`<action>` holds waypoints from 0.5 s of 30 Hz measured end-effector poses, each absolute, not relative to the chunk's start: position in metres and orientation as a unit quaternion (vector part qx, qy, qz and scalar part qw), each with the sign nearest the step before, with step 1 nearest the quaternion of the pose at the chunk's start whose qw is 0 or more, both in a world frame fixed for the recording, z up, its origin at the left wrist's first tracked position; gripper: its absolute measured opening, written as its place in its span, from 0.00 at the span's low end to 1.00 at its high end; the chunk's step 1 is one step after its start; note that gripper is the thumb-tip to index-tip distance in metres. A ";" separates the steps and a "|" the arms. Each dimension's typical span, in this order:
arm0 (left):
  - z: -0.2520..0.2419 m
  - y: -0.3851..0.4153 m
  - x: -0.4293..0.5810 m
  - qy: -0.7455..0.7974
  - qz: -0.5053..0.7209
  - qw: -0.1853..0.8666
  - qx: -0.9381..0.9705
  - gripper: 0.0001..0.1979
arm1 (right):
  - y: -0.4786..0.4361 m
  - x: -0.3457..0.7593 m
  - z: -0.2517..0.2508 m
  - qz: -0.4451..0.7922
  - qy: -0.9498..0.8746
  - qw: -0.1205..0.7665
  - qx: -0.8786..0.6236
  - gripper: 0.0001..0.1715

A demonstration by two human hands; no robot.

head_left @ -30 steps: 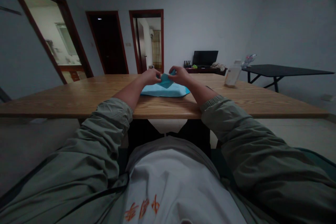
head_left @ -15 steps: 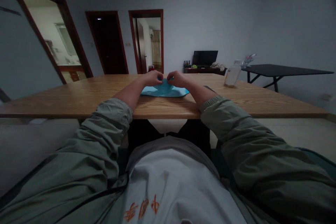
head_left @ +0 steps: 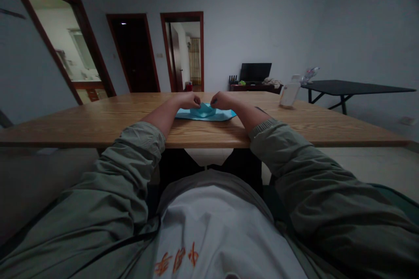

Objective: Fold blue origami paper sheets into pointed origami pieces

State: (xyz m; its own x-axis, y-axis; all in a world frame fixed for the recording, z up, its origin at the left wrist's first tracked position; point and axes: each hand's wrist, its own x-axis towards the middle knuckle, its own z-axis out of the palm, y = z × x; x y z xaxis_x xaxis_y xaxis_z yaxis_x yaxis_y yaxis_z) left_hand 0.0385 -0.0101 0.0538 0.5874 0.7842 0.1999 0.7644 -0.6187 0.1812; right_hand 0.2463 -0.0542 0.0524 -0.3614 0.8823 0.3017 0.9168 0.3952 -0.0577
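We sit in a dim room with grey walls, facing a long wooden bench that runs across our view. Ahead on the left are a lit doorway, a dark doorway and a third doorway with a curtain beyond it. To the right, a black table stands apart from the bench, and a low cabinet against the far wall carries a dark monitor. Our olive jacket sleeves come in from both sides over a white shirt printed with orange characters.

A clear bottle stands on the bench, well right of our hands. The blue sheet lies flat near the middle of the bench, close to our edge, with a raised fold at its centre. Our left hand and right hand are both narrowly closed, pinching that fold from either side, just apart from each other.
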 end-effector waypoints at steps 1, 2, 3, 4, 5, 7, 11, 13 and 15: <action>0.054 -0.011 0.038 0.442 0.127 0.033 0.887 0.14 | -0.053 0.247 0.052 -0.061 -0.822 0.138 -0.549 0.15; 0.054 -0.011 0.038 0.451 0.124 0.028 0.884 0.14 | -0.052 0.248 0.052 -0.061 -0.822 0.132 -0.550 0.15; 0.054 -0.012 0.039 0.459 0.123 0.024 0.879 0.14 | -0.051 0.248 0.052 -0.061 -0.822 0.126 -0.552 0.15; 0.054 -0.012 0.039 0.467 0.123 0.022 0.875 0.14 | -0.050 0.248 0.052 -0.060 -0.822 0.121 -0.553 0.15; 0.053 -0.012 0.038 0.474 0.123 0.023 0.872 0.13 | -0.050 0.249 0.052 -0.060 -0.822 0.117 -0.555 0.15; 0.053 -0.012 0.038 0.483 0.119 0.038 0.867 0.13 | -0.051 0.249 0.052 -0.064 -0.819 0.110 -0.559 0.15; 0.052 -0.012 0.038 0.505 0.102 0.090 0.852 0.13 | -0.056 0.248 0.054 -0.049 -0.805 0.106 -0.582 0.16; 0.052 -0.013 0.038 0.518 0.102 0.104 0.843 0.14 | -0.058 0.247 0.054 -0.009 -0.796 0.102 -0.597 0.17; 0.052 -0.014 0.039 0.528 0.100 0.112 0.836 0.14 | -0.060 0.247 0.055 0.028 -0.790 0.097 -0.604 0.18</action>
State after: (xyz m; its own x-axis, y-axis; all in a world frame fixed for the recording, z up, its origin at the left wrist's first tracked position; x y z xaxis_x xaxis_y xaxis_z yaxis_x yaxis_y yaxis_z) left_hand 0.0389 -0.0137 0.0522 0.4224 0.9051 0.0493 0.8602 -0.4174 0.2928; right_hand 0.2469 -0.0597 0.0546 -0.2502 0.9608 0.1197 0.9497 0.2676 -0.1626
